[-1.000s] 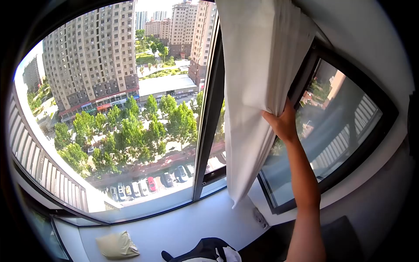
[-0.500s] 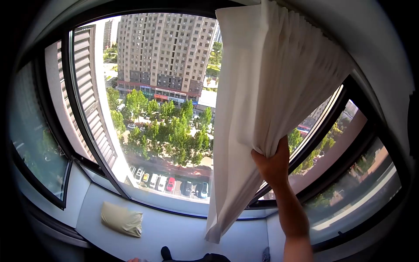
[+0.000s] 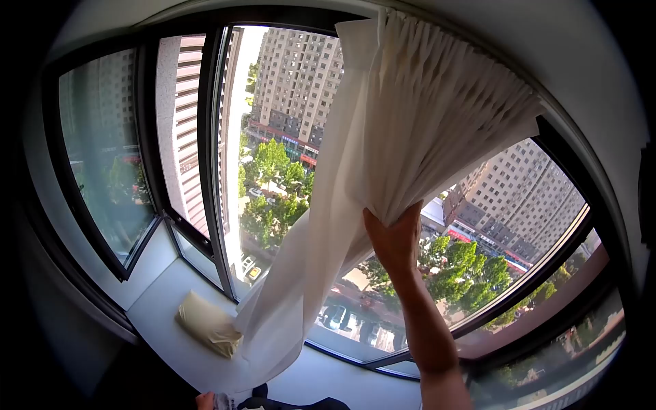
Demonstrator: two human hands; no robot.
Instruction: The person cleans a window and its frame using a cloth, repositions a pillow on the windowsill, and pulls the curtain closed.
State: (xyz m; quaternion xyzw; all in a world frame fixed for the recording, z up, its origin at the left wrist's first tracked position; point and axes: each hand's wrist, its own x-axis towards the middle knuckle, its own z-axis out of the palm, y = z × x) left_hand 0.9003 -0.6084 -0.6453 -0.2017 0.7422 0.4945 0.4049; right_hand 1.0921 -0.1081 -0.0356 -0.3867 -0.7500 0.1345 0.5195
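Note:
A long pale curtain (image 3: 410, 116) hangs from the top of the window, with pleats fanned out along its upper edge. My right hand (image 3: 395, 236) is closed around the gathered cloth at about mid-height, and the folds bunch into its grip. Below and to the left, the loose part of the curtain sweeps down toward the white window ledge. Only a small bit of my left hand (image 3: 205, 401) shows at the bottom edge, beside a greyish patterned thing I cannot make out. Its fingers are mostly out of view.
A beige pillow (image 3: 205, 324) lies on the white ledge (image 3: 160, 314), close to the curtain's lower end. Dark window frames (image 3: 215, 164) surround the glass, and an opened pane (image 3: 109, 164) stands at the left. Outside are tall buildings, trees and parked cars.
My right hand has carried the curtain to the left, and its lower end now billows out left near the pillow. The view has turned, and more glass shows right of the curtain.

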